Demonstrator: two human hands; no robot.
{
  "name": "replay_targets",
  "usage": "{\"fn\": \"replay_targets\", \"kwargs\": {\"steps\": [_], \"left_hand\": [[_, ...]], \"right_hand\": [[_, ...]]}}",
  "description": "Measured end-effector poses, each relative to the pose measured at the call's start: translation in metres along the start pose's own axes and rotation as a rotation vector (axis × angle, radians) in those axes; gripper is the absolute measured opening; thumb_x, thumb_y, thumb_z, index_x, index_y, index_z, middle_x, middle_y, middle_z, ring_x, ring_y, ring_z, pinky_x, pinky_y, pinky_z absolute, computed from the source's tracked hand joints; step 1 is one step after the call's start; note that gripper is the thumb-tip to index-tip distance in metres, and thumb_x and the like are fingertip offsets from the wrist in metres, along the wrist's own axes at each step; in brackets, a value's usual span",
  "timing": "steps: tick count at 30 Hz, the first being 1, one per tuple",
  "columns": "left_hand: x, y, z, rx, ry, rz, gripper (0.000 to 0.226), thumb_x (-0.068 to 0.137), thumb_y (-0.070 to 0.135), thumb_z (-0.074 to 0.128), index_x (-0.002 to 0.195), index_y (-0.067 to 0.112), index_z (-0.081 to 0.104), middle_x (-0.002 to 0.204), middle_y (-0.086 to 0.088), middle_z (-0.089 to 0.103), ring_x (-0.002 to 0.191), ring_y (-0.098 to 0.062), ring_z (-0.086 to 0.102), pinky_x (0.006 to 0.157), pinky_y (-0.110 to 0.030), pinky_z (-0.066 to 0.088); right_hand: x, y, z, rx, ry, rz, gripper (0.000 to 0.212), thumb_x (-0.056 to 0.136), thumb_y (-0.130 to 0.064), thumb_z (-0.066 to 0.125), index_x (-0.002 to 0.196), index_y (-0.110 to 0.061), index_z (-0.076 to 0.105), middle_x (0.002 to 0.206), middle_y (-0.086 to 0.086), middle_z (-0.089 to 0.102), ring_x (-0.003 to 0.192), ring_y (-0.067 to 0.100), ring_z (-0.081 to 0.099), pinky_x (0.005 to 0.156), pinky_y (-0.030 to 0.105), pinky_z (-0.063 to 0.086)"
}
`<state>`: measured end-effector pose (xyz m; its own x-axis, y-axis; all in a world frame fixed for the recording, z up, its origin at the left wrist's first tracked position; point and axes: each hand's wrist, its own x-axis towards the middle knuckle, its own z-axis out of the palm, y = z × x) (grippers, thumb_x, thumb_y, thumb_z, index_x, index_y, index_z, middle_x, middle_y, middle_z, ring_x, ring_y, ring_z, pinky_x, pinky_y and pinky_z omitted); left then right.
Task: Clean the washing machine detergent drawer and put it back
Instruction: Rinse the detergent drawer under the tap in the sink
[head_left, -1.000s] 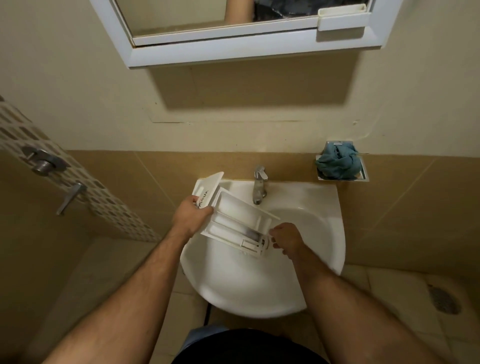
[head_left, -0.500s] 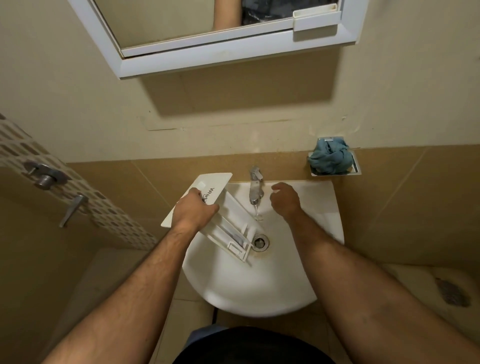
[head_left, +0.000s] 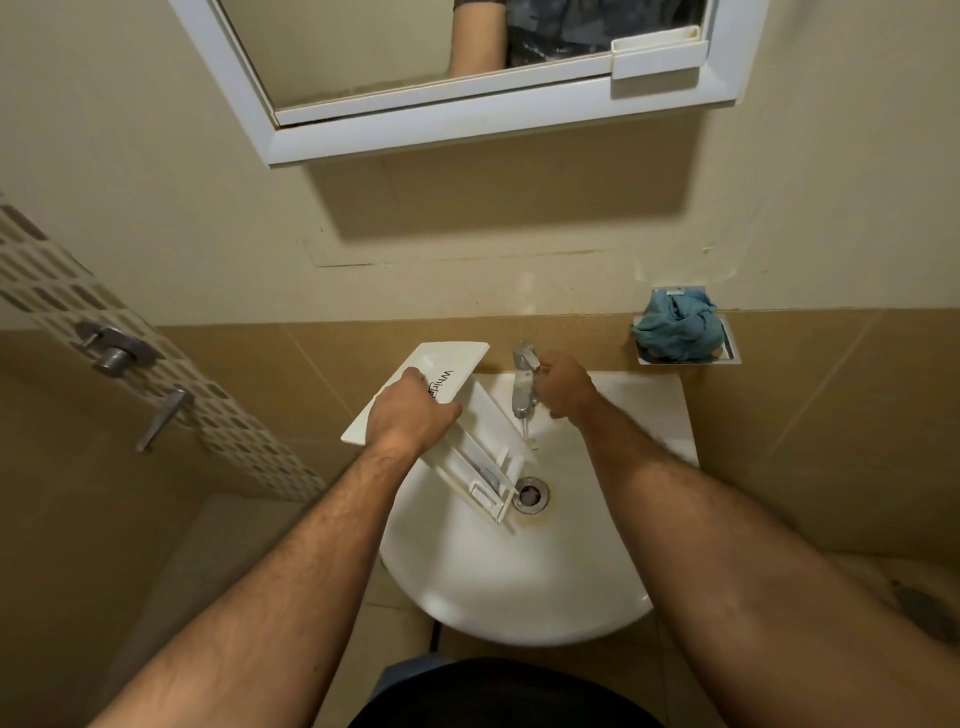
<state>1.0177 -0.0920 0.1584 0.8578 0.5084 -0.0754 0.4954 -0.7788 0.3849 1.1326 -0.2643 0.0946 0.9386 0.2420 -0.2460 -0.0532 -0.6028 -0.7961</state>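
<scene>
The white detergent drawer (head_left: 480, 447) lies tilted over the left side of the white sink (head_left: 519, 582), its front panel up at the left rim and its far end down by the drain (head_left: 530, 493). My left hand (head_left: 410, 415) grips the drawer at its front panel. My right hand (head_left: 566, 387) is closed around the lever of the chrome tap (head_left: 523, 384). A thin stream of water falls from the spout into the basin, just right of the drawer.
A blue cloth (head_left: 678, 326) sits in a metal soap dish on the wall to the right. A mirror cabinet (head_left: 467, 78) hangs above. A chrome shower valve (head_left: 117, 353) is on the left wall. Tiled floor lies below.
My right hand left the drawer's end and moved up to the tap lever. The drawer tilted with its end lowered toward the drain, and water now runs.
</scene>
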Motion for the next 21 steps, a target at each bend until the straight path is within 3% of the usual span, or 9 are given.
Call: {"fn": "replay_targets", "kwargs": {"steps": [4,10,14,21], "left_hand": [[0.001,-0.001,0.001,0.015,0.013,-0.007,0.039,0.074,0.037,0.068,0.104,0.015,0.054,0.091,-0.001,0.061,0.084,-0.026,0.056,0.066,-0.031,0.043],[0.003,-0.001,0.002,0.017,0.0,-0.017,0.04,0.074,0.038,0.068,0.104,0.016,0.053,0.09,0.0,0.059,0.083,-0.024,0.054,0.066,-0.03,0.041],[0.002,-0.002,0.002,0.012,-0.005,-0.012,0.038,0.074,0.039,0.068,0.101,0.017,0.051,0.09,0.0,0.059,0.082,-0.024,0.054,0.064,-0.03,0.04],[0.001,-0.003,0.0,-0.003,-0.019,-0.025,0.041,0.075,0.039,0.068,0.106,0.015,0.055,0.094,-0.002,0.063,0.086,-0.026,0.059,0.066,-0.031,0.045]], "right_hand": [[0.002,0.001,0.002,0.01,0.014,-0.007,0.029,0.09,-0.002,0.047,0.116,-0.004,0.061,0.111,0.019,0.065,0.09,0.031,0.061,0.075,0.04,0.055],[0.005,0.0,0.007,0.009,0.025,0.025,0.034,0.089,-0.001,0.046,0.119,-0.005,0.062,0.109,0.019,0.066,0.085,0.031,0.063,0.067,0.039,0.058],[0.004,0.001,0.013,0.048,0.041,0.041,0.035,0.087,-0.001,0.049,0.119,-0.007,0.061,0.112,0.016,0.065,0.088,0.027,0.06,0.075,0.038,0.055],[-0.002,-0.006,0.029,0.026,-0.01,0.032,0.033,0.087,0.001,0.049,0.12,-0.003,0.055,0.108,0.02,0.063,0.102,0.038,0.062,0.082,0.041,0.053]]}}
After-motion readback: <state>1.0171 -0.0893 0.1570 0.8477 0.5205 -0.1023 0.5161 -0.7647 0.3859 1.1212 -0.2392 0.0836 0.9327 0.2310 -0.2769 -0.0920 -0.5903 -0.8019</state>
